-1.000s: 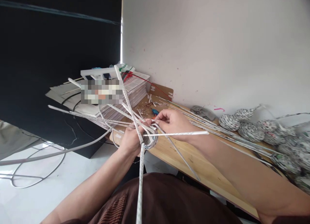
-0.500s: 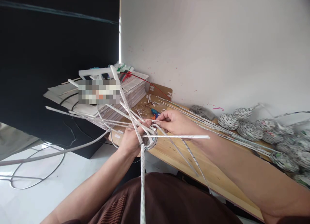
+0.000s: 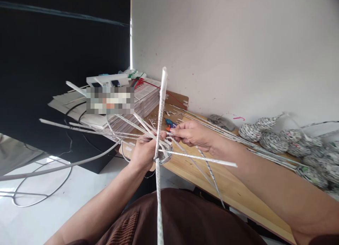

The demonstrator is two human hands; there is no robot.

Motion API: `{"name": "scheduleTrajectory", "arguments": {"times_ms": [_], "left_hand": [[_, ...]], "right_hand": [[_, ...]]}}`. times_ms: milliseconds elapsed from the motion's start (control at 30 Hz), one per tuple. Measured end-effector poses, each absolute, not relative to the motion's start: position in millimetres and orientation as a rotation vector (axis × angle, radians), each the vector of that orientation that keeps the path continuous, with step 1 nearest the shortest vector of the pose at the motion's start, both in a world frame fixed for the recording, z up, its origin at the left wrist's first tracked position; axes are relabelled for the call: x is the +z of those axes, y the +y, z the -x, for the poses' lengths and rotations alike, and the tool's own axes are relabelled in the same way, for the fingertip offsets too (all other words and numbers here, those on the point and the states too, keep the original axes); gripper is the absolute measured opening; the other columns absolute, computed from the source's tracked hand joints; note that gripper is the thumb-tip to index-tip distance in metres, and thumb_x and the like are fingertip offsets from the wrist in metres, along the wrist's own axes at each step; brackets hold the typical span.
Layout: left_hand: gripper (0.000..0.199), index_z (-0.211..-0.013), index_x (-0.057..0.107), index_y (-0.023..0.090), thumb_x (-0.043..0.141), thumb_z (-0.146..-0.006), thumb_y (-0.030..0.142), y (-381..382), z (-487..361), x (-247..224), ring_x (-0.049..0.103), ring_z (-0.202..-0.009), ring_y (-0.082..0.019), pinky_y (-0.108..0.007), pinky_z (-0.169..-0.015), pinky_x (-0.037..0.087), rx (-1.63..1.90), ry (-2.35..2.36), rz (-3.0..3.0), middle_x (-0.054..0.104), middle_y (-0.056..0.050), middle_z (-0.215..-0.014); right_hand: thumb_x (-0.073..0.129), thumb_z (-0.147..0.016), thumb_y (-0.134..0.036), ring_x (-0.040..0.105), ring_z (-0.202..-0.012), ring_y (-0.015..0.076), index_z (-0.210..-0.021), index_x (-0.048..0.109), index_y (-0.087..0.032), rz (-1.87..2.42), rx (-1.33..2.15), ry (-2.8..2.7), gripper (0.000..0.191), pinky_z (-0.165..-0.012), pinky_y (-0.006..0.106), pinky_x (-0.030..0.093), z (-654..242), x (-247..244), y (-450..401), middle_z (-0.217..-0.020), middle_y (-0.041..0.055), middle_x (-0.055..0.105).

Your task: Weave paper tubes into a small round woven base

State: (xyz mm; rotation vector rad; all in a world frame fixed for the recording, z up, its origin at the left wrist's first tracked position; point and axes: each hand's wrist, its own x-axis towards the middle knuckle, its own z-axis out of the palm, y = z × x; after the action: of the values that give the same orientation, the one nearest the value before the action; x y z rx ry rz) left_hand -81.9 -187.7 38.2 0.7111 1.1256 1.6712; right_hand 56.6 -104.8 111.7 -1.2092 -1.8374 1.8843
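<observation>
A small round basket (image 3: 166,156) woven from rolled newspaper tubes is held up over the table's near edge. My left hand (image 3: 144,150) is closed around its left side, thumb near the rim. Long paper tubes (image 3: 161,107) stick out from it in several directions: up, left, right and down toward my lap. On the far right of the rim, my right hand (image 3: 191,135) pinches a paper tube between thumb and fingertips. A dark-striped tube (image 3: 209,171) hangs down below that hand. The basket's left wall is hidden by my left hand.
A wooden table (image 3: 196,172) runs along the wall, with loose paper tubes (image 3: 238,142) and several woven paper balls (image 3: 274,143) on the right. Behind my hands lies a blue and orange tool (image 3: 170,124). Stacked papers (image 3: 149,103) and cables stand at the left.
The upright tube has swung from leaning left to nearly vertical, and the right-pointing tube tilts lower. My right hand has shifted slightly right, its fingers still pinched.
</observation>
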Motion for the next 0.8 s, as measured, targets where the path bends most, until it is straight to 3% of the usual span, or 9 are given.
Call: {"name": "scheduleTrajectory", "arguments": {"times_ms": [167, 400, 500, 633, 800], "left_hand": [[0.024, -0.072, 0.074, 0.017, 0.085, -0.063, 0.036, -186.4, 79.7, 37.8, 0.057, -0.055, -0.013, -0.023, -0.054, 0.044, 1.665, 1.120, -0.694, 0.067, -0.001, -0.063], [0.024, -0.075, 0.075, 0.016, 0.080, -0.070, 0.039, -186.2, 80.6, 34.3, 0.054, -0.049, -0.010, -0.021, -0.047, 0.038, 1.625, 1.093, -0.759, 0.065, 0.000, -0.061], [0.024, -0.078, 0.075, 0.016, 0.081, -0.069, 0.038, -186.4, 79.4, 35.4, 0.055, -0.050, -0.010, -0.021, -0.048, 0.040, 1.635, 1.108, -0.737, 0.065, 0.000, -0.062], [0.027, -0.077, 0.074, 0.015, 0.084, -0.064, 0.037, -185.0, 77.8, 35.5, 0.056, -0.052, -0.010, -0.021, -0.051, 0.044, 1.667, 1.054, -0.677, 0.067, 0.000, -0.064], [0.028, -0.074, 0.073, 0.014, 0.087, -0.061, 0.035, -182.4, 80.5, 32.4, 0.059, -0.054, -0.009, -0.020, -0.054, 0.046, 1.695, 0.998, -0.591, 0.068, 0.000, -0.064]], "right_hand": [[0.078, -0.077, -0.028, 0.023, -0.035, 0.0012, -0.065, 0.059, -0.015, 1.239, 1.867, -1.836, 0.026, -0.035, 0.021, 0.008, -56.9, 108.4, -104.1, -0.049, -0.0066, 0.054], [0.079, -0.074, -0.022, 0.024, -0.037, 0.0013, -0.064, 0.061, -0.014, 1.215, 1.890, -1.787, 0.022, -0.037, 0.021, 0.011, -57.8, 109.1, -104.4, -0.048, -0.0072, 0.051], [0.079, -0.073, -0.024, 0.032, -0.041, 0.0028, -0.066, 0.063, -0.014, 1.186, 1.841, -1.823, 0.020, -0.040, 0.020, 0.020, -58.4, 102.7, -103.1, -0.053, -0.0049, 0.056], [0.076, -0.073, -0.024, 0.053, -0.059, 0.0090, -0.070, 0.068, -0.015, 1.072, 1.336, -2.086, 0.013, -0.056, 0.022, 0.040, -60.8, 98.7, -104.6, -0.068, 0.0009, 0.066], [0.066, -0.078, -0.021, 0.050, -0.054, 0.0084, -0.072, 0.069, -0.017, 0.920, 0.791, -2.258, 0.008, -0.055, 0.023, 0.037, -73.5, 113.1, -120.6, -0.062, -0.0022, 0.064]]}}
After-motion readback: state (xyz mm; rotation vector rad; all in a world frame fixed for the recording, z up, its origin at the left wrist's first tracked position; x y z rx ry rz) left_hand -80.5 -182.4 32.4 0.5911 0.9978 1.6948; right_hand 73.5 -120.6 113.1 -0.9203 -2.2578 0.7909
